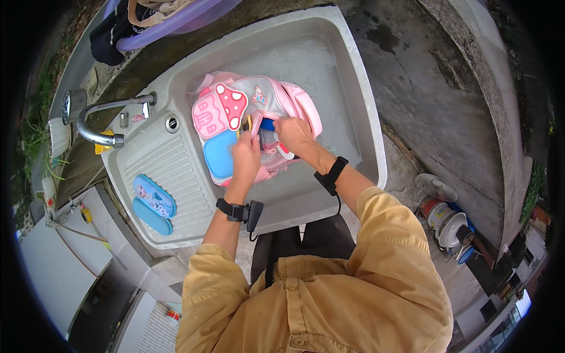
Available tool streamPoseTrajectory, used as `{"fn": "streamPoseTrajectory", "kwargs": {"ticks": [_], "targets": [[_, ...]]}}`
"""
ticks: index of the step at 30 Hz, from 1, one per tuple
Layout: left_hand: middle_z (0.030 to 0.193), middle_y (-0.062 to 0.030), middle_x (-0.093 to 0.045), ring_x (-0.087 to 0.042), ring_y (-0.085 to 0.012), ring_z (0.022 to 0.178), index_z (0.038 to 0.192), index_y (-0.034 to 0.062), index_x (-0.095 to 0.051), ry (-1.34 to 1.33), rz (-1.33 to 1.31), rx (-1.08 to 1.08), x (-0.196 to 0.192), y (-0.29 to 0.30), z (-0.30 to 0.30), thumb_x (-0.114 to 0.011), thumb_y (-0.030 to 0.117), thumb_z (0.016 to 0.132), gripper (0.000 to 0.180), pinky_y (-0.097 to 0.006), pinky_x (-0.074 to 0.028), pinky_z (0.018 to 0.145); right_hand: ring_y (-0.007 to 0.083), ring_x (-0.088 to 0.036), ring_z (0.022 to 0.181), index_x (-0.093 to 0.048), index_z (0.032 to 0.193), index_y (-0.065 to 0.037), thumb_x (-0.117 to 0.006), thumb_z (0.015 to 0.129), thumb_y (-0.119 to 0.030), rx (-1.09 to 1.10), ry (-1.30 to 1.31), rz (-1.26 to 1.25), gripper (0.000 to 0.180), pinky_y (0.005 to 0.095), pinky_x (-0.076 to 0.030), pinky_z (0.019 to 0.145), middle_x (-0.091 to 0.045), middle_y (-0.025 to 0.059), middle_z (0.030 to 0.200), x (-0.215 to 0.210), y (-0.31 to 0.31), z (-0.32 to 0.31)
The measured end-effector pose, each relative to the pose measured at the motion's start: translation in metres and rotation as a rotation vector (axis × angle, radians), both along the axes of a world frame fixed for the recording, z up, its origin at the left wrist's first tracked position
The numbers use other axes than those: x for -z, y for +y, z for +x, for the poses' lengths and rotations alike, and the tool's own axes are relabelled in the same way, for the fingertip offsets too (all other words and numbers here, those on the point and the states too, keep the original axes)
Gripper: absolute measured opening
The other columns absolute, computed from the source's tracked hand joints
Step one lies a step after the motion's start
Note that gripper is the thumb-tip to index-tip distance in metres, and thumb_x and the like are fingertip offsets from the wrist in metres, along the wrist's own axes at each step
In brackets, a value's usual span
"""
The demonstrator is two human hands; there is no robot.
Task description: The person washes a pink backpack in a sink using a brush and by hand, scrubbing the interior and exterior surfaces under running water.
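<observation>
From the head camera, a pink backpack [253, 126] with a mushroom patch lies flat in the basin of a pale stone sink [353, 88], its front pockets facing up. Both hands meet over its middle. The left hand [246, 159] comes up from the lower edge, forearm nearly straight, its fingers [250, 140] clenched on the edge of an open pocket. The right hand [296, 136] reaches in from the right with the elbow bent outward, its fingers [282, 126] pinching the backpack's fabric just beside a blue part at the pocket mouth. Each wrist wears a black band. A pair of blue slippers [153, 203] rests on the ribbed drainboard, well apart to the left, below the metal tap [103, 120].
</observation>
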State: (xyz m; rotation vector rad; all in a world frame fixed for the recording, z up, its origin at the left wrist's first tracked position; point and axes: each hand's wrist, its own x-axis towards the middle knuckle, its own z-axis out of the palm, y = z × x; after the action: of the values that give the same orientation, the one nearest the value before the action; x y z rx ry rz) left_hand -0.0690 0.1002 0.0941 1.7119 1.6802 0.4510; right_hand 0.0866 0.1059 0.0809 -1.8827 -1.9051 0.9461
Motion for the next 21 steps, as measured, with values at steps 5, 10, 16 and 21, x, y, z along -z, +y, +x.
{"fn": "streamPoseTrajectory", "kwargs": {"ticks": [5,10,16,21], "targets": [[0.071,-0.0235,-0.053,-0.053,-0.0418,0.066,0.074,-0.0037,-0.048,0.019,0.027,0.039,-0.006,0.001,0.006,-0.053,0.009,0.081,0.015,-0.045,-0.04,0.057,0.0365,-0.06,0.06,-0.057,0.07,0.001,-0.045,0.087,-0.026,0.222,0.007,-0.021,0.034,0.0448,-0.048,0.057,-0.059,0.0207,0.062,0.024,-0.035,-0.034],[0.071,-0.0235,-0.053,-0.052,-0.0413,0.065,0.073,-0.0041,-0.049,0.005,0.01,-0.031,0.001,-0.001,0.0,-0.054,0.009,0.08,0.015,-0.044,-0.04,0.058,0.0365,-0.06,0.066,-0.06,0.074,0.001,-0.047,0.086,-0.027,-0.029,-0.002,-0.112,0.033,0.0448,-0.047,0.06,-0.06,0.0221,0.068,-0.005,-0.032,-0.005],[0.067,-0.0227,-0.054,-0.053,-0.0376,0.061,0.075,-0.003,-0.051,-0.011,-0.018,-0.021,-0.008,0.006,0.01,-0.056,0.01,0.079,0.014,-0.041,-0.041,0.055,0.0361,-0.06,0.066,-0.058,0.076,0.0,-0.046,0.086,-0.027,0.243,0.033,-0.05,0.032,0.0452,-0.047,0.06,-0.06,0.0213,0.068,0.011,-0.049,-0.03],[0.084,-0.0168,-0.061,-0.059,-0.0283,0.078,0.103,-0.0007,-0.055,-0.292,-0.293,-0.061,-0.011,0.004,-0.001,-0.056,0.017,0.081,0.028,-0.037,-0.045,0.066,0.038,-0.059,0.068,-0.058,0.079,0.002,-0.049,0.085,-0.03,0.148,-0.034,-0.281,0.034,0.0463,-0.045,0.061,-0.059,0.0236,0.069,-0.046,-0.062,0.031]]}}
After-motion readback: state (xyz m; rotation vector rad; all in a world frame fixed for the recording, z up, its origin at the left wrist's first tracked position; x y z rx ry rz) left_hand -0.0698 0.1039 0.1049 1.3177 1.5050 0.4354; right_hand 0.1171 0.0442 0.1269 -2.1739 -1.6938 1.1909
